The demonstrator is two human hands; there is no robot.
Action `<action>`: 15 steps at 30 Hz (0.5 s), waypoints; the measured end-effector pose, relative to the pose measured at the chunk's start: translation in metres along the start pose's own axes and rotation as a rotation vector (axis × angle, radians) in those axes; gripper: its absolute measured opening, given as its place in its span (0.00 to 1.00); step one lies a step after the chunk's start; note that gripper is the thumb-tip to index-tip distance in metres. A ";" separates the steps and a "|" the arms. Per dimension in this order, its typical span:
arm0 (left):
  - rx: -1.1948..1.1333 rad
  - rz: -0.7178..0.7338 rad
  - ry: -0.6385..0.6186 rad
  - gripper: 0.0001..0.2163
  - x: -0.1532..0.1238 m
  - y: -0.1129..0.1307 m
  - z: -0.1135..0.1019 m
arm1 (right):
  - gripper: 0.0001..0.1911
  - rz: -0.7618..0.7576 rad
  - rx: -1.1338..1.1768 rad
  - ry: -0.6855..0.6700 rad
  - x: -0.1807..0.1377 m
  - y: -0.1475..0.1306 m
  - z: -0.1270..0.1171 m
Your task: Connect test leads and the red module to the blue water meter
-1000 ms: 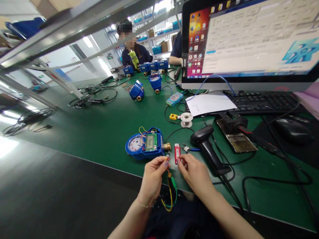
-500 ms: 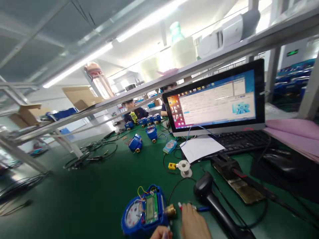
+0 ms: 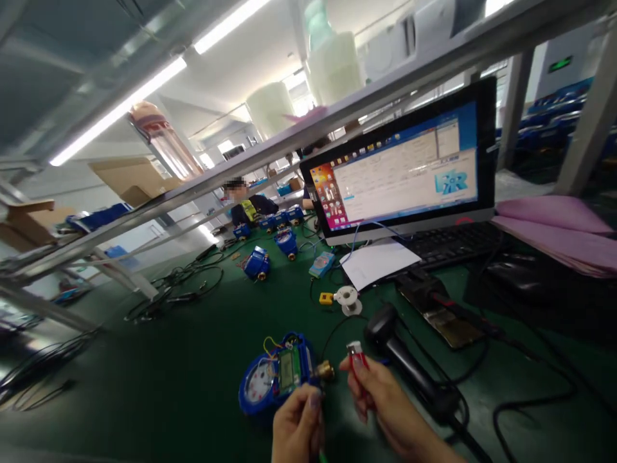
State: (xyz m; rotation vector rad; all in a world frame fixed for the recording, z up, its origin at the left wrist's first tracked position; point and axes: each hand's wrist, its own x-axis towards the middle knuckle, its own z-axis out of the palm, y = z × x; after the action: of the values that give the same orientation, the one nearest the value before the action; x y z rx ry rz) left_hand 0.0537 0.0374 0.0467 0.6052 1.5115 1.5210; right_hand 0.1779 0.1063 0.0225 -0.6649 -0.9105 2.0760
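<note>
My right hand (image 3: pixel 373 392) is wrapped round a red lighter (image 3: pixel 357 360), its metal top pointing up and away from me. My left hand (image 3: pixel 299 424) is closed in a pinch in front of the meter; what lies between its fingertips is hidden, and a bit of green shows below them. Just beyond the left hand, a blue water meter (image 3: pixel 250 395) lies on the table with its cover off. A display on a green board (image 3: pixel 288 368), thin yellow wires and a brass pipe end (image 3: pixel 325 370) show on it.
A black barcode scanner (image 3: pixel 409 360) lies right of my hand. Behind it are a white spool (image 3: pixel 348 300), a yellow piece (image 3: pixel 326 298), paper (image 3: pixel 378 262), a keyboard and a monitor (image 3: pixel 405 167). More blue meters (image 3: pixel 257 263) and black cables (image 3: pixel 183 289) sit further back. A person (image 3: pixel 248 204) sits opposite.
My right hand has lifted off the table with the red lighter in it. My left hand has come further into view, beside the meter. The camera view has shifted slightly.
</note>
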 end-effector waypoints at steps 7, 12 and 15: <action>0.032 0.067 -0.104 0.18 0.001 0.016 0.013 | 0.34 0.327 0.255 -0.074 -0.006 -0.009 0.003; 0.070 0.047 -0.150 0.18 0.002 0.012 0.018 | 0.33 0.394 0.236 -0.091 -0.008 -0.005 0.000; 0.106 0.047 -0.173 0.18 0.001 0.013 0.019 | 0.31 0.415 0.207 -0.076 -0.008 -0.003 0.000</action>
State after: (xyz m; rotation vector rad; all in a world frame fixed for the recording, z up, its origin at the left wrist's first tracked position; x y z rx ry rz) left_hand 0.0665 0.0498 0.0613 0.8180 1.4601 1.3914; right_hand 0.1837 0.1010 0.0259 -0.7125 -0.6210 2.5365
